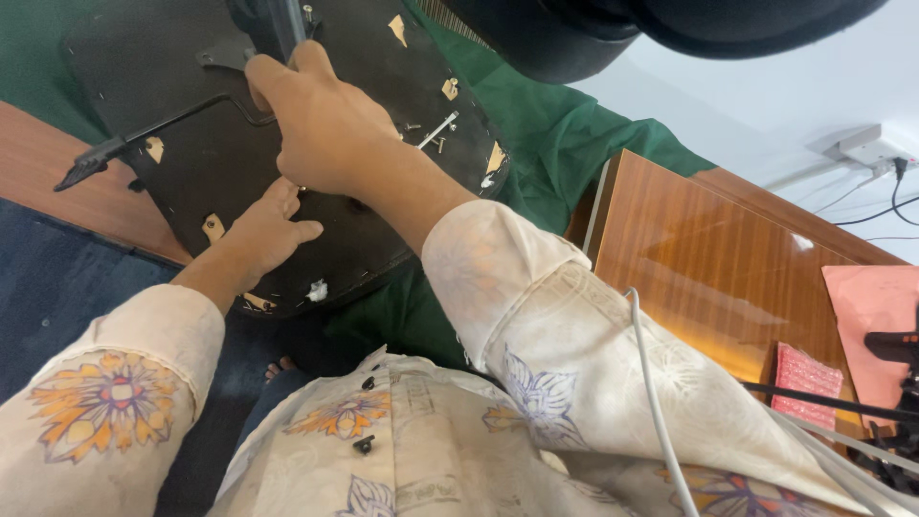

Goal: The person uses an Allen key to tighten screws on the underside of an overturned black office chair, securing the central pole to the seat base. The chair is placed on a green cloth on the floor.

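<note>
Green cloth (565, 144) is spread under an upturned black chair seat base (373, 115). Its metal mechanism (278, 24) is gripped by the clenched right hand (321, 120); just below those fingers, the left hand (263, 230) is pressed flat, fingers released.

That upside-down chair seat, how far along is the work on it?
Done: the seat lies underside up on the green cloth. In hand: the right hand grips the metal mechanism, the left hand presses the base. Left: loose bolts lie unfastened.
</note>
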